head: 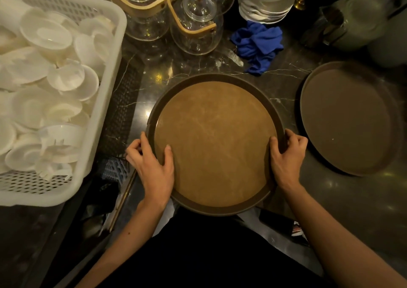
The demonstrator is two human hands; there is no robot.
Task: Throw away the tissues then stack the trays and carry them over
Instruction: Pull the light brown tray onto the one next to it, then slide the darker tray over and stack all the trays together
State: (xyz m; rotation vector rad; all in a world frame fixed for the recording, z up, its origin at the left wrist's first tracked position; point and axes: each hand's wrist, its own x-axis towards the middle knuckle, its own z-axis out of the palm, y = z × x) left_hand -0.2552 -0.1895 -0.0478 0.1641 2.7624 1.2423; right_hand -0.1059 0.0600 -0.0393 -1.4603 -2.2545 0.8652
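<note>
Single head-worn view, steeply downward, close over a probably marble counter [286, 84].

Round brown tray [215, 144] flat at counter edge — second tray [345, 120] just right.

Tan-centred brown tray [214, 144], crumpled blue cloth [257, 45], perforated white basket [105, 89].

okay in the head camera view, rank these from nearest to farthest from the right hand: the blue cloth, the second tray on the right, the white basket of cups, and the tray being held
1. Held tray: the right hand grips its right rim.
2. Second tray: just right of that hand, flat on the counter.
3. Blue cloth: up the counter, beyond the held tray.
4. White basket: far left, past the left hand.
</note>
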